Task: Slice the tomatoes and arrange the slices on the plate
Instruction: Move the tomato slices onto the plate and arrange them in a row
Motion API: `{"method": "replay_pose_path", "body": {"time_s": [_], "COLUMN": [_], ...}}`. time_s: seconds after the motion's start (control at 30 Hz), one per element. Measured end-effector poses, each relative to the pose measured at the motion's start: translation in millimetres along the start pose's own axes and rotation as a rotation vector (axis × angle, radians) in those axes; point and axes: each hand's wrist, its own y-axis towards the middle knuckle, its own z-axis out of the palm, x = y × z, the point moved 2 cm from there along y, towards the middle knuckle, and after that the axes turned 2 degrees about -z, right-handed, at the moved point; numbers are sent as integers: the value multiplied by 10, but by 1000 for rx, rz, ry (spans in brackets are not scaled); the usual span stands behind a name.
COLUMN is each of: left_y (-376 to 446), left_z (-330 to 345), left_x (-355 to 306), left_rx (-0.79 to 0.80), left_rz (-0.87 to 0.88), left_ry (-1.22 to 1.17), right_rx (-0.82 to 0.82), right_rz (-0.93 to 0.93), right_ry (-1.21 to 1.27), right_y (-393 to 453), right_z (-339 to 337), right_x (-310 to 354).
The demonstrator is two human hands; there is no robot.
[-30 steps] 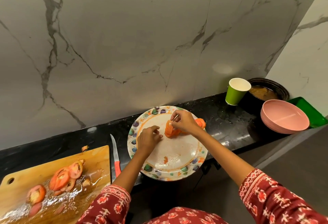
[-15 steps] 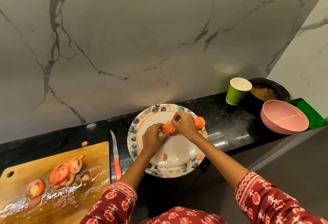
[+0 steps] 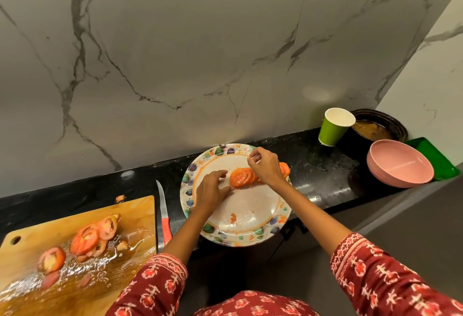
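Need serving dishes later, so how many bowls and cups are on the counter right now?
2: a green paper cup by the wall, and a pink bowl right of it. Others may be hidden.

Orange tomato slices [image 3: 241, 177] overlap in a row on the floral plate [image 3: 253, 236] — more slices [image 3: 90, 239] on the wet board.

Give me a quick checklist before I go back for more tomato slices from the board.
1. Slices on the plate lie flat in an overlapping row: ok.
2. Left hand free, fingers straight beside the row: ok.
3. Right hand free: cannot tell, fingertips pinched together above the row.
4. Slices left on the cutting board, in a pile: ok.
5. Knife parked between board and plate, off the board: ok.
6. Board dry: not ok, wet with juice.
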Motion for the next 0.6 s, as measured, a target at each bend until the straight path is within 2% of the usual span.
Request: {"method": "replay_pose_path", "body": {"time_s": [0.3,0.6], "left_y": [-229,-1092], "left_z": [-524,-1621], "left_x": [330,1221], "left_rx": [-159,-360], "left_rz": [-43,-184], "left_ry": [7,41], "right_rx": [106,299], "right_rz": [-133,-276], "right_ry": [-40,-11], "right_y": [-126,-581], "right_z": [353,1305], "right_x": [318,1262]}}
